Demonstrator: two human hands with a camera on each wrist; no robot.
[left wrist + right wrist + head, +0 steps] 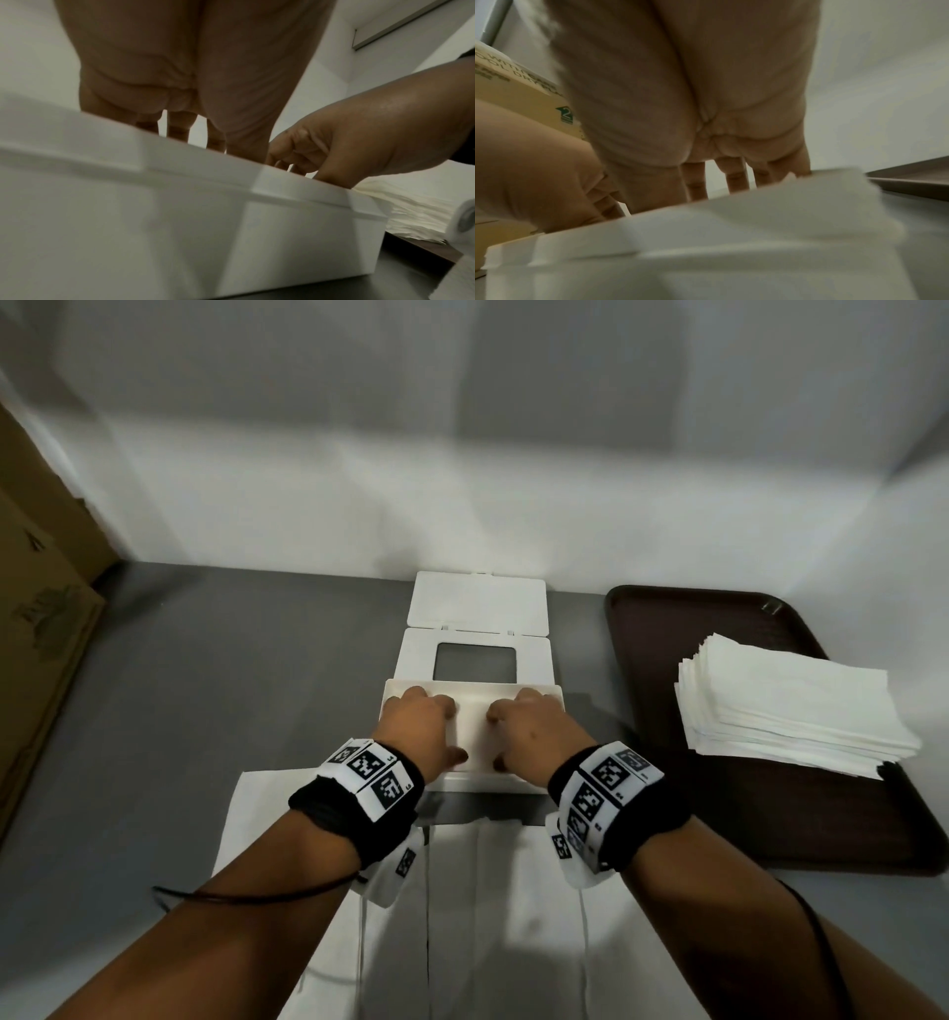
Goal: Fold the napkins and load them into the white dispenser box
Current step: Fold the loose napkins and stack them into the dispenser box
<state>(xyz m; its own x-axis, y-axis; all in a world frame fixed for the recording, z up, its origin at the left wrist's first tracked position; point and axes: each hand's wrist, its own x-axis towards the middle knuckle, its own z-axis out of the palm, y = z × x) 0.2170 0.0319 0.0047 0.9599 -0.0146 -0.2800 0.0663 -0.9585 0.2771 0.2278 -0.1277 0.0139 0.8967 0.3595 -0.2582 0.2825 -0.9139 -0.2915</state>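
The white dispenser box stands open at the table's middle, its windowed frame and flap lid laid back behind it. My left hand and right hand are side by side inside it, fingers pointing down and pressing on the white napkin in the box. The wrist views show the left hand's fingers and the right hand's fingers going straight down behind the box wall, tips hidden. A napkin edge sticks up over the rim.
A stack of white napkins lies on a dark brown tray to the right. Unfolded white napkins are spread on the grey table under my forearms. Cardboard boxes stand at the left edge.
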